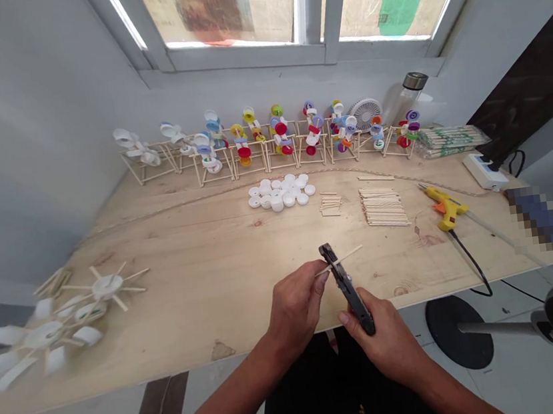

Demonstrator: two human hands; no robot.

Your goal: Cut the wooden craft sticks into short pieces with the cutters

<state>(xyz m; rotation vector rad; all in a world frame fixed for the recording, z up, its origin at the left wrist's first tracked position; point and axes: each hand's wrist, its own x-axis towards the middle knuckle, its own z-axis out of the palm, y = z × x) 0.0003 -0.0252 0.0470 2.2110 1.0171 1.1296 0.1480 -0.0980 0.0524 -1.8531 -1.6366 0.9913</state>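
My left hand [293,307] pinches a thin wooden stick [352,252] near its left end, above the front part of the table. Black pliers [347,287] are in my right hand [391,337], their head pointing up and away from me. The stick crosses the head of the pliers and sticks out to the right; whether the jaws bite into it I cannot tell. Beyond my hands lie a pile of white bottle caps [276,201], a few short stick pieces [330,204] and a stack of longer sticks [384,207].
A yellow glue gun [445,206] lies on the right, its cord hanging over the table edge. Stick frames with colourful caps [282,146] line the back. White wheel-like pieces [45,336] sit at the left. A power strip [484,172] is at the far right.
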